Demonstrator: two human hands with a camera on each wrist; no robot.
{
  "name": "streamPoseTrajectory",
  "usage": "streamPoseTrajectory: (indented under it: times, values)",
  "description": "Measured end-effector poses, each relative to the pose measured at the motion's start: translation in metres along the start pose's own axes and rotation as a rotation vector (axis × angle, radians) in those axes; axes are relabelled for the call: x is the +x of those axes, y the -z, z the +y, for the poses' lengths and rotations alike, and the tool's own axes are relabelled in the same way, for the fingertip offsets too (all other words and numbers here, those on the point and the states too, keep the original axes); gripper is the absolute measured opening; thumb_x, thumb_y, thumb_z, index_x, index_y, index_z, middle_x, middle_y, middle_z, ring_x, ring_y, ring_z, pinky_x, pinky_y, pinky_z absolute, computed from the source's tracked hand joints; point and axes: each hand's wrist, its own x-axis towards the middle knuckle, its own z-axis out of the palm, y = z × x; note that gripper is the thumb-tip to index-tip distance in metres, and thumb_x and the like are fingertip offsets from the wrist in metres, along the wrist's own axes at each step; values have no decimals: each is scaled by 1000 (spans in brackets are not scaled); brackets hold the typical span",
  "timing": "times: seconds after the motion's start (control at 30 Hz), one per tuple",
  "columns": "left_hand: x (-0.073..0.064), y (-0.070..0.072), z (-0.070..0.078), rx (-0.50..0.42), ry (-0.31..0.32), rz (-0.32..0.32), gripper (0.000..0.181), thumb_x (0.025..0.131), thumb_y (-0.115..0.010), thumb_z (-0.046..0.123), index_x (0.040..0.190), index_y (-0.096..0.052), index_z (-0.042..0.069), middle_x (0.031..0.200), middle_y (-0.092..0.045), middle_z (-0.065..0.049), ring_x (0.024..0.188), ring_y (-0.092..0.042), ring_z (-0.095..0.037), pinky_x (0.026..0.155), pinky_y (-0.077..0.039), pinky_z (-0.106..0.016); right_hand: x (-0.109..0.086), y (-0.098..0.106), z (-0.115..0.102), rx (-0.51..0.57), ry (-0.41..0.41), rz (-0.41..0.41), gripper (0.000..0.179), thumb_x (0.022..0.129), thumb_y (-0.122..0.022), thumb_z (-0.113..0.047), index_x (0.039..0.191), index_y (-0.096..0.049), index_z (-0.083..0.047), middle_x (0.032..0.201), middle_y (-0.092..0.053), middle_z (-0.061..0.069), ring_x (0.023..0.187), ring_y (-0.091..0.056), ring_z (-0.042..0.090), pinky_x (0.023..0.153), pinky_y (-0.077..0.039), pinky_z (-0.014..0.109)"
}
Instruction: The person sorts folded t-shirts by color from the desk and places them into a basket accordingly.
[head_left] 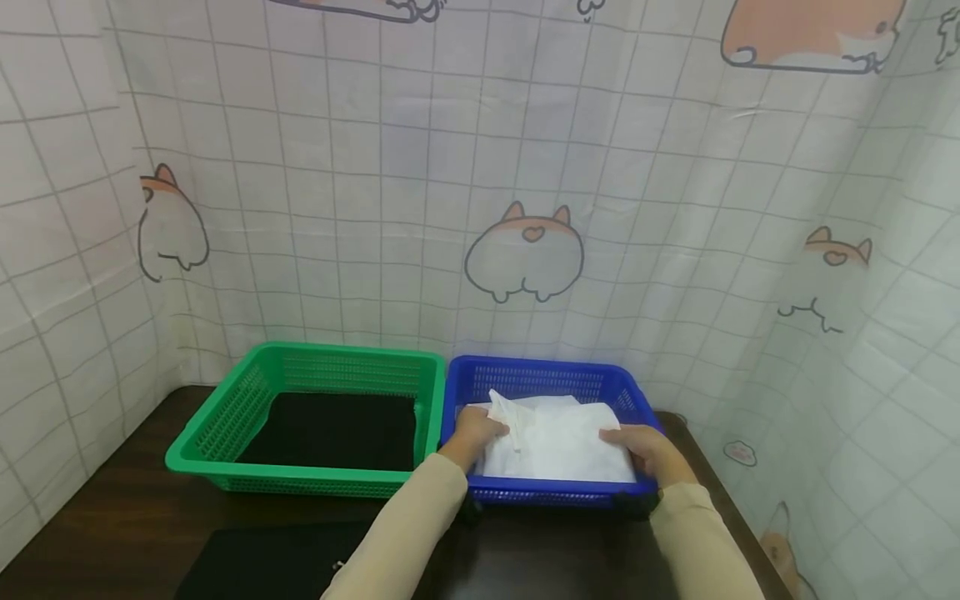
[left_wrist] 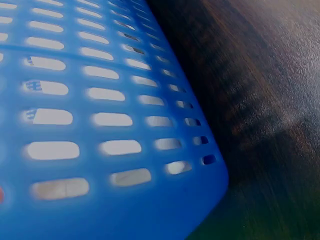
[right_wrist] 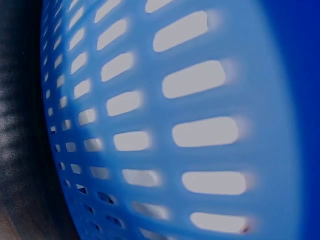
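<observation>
A white cloth (head_left: 558, 442) lies folded in the blue basket (head_left: 540, 364), with a small corner standing up near its left side. At its left edge my left hand (head_left: 472, 433) grips the cloth, thumb on top. My right hand (head_left: 647, 450) holds the right edge, its fingers partly hidden by the cloth and the basket's side. Both wrists reach over the basket's front rim. In the left wrist view the slotted blue wall (left_wrist: 115, 120) fills most of the picture, with white showing through. The right wrist view likewise shows the slotted wall (right_wrist: 165, 110), without the hand.
Left of the blue basket stands a green basket (head_left: 300, 473) with black cloth (head_left: 337, 429) inside. A flat black item (head_left: 270, 558) lies on the dark wooden table (head_left: 97, 508) at the front left. A patterned curtain (head_left: 405, 200) hangs behind and on both sides.
</observation>
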Motion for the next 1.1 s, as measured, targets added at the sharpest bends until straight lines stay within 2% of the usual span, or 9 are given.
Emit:
streamPoseTrajectory:
  times: [0.27,0.43,0.6,0.7,1.0,1.1]
  values:
    - [-2,1,2,19,-14,-1,40,73,-73,4,109,-62,-9,108,-64,-21,94,-62,-28,87,-52,-42,1,-3,2,10,2,29,70,89,-61,-28,138,-31,11,137,-39,31,107,-56,35,92,-48,47]
    - [-2,2,1,49,14,-12,40,73,-72,3,109,-62,-11,109,-63,-23,96,-61,-30,89,-51,-42,3,-5,4,6,10,19,69,92,-57,-26,140,-26,13,140,-33,33,118,-47,41,99,-42,51]
    - [0,2,2,84,81,-27,46,76,-72,6,117,-57,-10,113,-61,-24,99,-60,-29,89,-50,-45,4,-7,7,-10,0,34,71,92,-57,-25,141,-22,13,144,-25,33,128,-34,46,105,-32,54]
    - [2,2,1,78,111,-35,49,77,-71,7,121,-54,-9,117,-59,-24,103,-59,-31,91,-50,-46,6,-8,9,-23,-16,45,71,92,-57,-26,140,-23,13,144,-25,33,129,-33,46,105,-31,54]
    - [4,3,0,-57,199,-88,66,80,-70,11,133,-38,-13,134,-45,-28,117,-48,-36,100,-39,-54,11,-7,10,-24,-41,69,68,91,-58,-22,139,-25,13,143,-25,33,130,-30,47,106,-29,55]
    - [3,4,3,-114,204,-84,69,81,-68,8,136,-33,-13,138,-40,-28,125,-42,-39,104,-35,-53,10,-5,9,-39,-28,67,70,89,-60,-22,138,-26,15,143,-27,34,127,-36,45,105,-32,53]
